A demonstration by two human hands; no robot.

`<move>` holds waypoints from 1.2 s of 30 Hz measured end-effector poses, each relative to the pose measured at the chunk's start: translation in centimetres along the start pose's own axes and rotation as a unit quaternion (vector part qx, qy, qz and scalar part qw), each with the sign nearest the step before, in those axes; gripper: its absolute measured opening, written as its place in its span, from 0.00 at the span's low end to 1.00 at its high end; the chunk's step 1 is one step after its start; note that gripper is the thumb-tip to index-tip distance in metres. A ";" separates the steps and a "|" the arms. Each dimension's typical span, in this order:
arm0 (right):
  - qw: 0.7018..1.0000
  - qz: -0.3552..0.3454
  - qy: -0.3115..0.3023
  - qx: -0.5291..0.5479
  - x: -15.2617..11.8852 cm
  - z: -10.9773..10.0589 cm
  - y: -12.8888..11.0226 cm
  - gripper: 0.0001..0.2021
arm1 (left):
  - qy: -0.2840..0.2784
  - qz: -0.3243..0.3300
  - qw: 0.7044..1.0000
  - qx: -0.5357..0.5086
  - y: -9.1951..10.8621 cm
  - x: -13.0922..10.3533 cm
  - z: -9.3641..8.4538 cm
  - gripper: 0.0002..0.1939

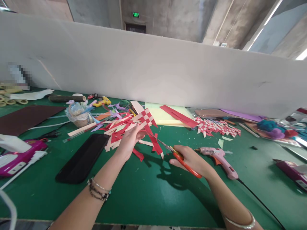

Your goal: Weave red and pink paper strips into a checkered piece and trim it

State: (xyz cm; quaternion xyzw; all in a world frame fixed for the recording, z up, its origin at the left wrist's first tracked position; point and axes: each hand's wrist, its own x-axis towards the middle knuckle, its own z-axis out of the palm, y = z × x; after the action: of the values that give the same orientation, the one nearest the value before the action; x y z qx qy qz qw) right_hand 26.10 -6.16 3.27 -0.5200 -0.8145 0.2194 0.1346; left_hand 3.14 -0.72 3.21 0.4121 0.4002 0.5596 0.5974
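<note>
A woven red and pale pink checkered paper piece (146, 117) is pinched in my left hand (130, 140), with a red strip hanging down from it to the right. My right hand (189, 158) is closed on red-handled scissors (184, 164); their blades point up and left toward the hanging strip. Whether the blades touch the paper is too small to tell. Loose red and pink strips (117, 127) are heaped behind and left of my left hand. More checkered pieces (216, 126) lie at the back right.
A pink glue gun (222, 159) with a black cord lies right of my right hand. A black case (82, 158) rests by my left forearm. Yellow paper sheets (153, 110) lie at the back, before a white partition (153, 67). Magenta devices (26, 156) stand at the left.
</note>
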 end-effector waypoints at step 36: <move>0.999 0.052 0.010 0.009 0.2 0.3 0.5 0.22 | 0.055 -0.004 0.998 -0.009 0.6 0.0 0.3 0.13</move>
State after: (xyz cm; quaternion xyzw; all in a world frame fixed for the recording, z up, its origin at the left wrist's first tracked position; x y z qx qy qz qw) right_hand 26.28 -5.91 2.81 -0.5624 -0.7830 0.2284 0.1359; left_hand 3.26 -0.70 3.92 0.3736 0.4291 0.5826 0.5805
